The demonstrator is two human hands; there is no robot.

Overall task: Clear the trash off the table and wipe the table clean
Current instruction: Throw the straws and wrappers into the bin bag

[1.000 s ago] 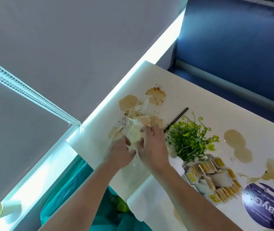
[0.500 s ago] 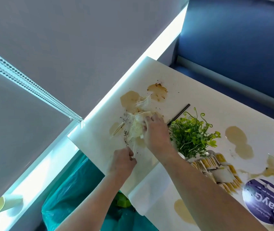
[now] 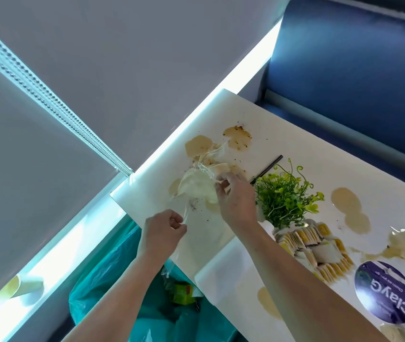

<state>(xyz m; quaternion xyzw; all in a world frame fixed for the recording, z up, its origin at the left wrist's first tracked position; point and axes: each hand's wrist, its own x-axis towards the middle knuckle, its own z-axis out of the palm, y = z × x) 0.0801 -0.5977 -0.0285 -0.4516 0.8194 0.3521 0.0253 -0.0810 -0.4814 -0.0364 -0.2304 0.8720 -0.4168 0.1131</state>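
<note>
clearing trash: my left hand [image 3: 163,230] and right hand [image 3: 237,202] both pinch the plastic wrapper [image 3: 196,187] on the stained surface [image 3: 300,137]; next, i'd lift it into the bin bag [image 3: 102,280] at seven o'clock.

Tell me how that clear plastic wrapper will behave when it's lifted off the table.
Probably floppy: the clear plastic wrapper lies crumpled and stretches into a thin strand toward the left hand. Likely light, since the right hand only pinches it. It may drip or feel slippery, as it sits among brown spills.
</note>
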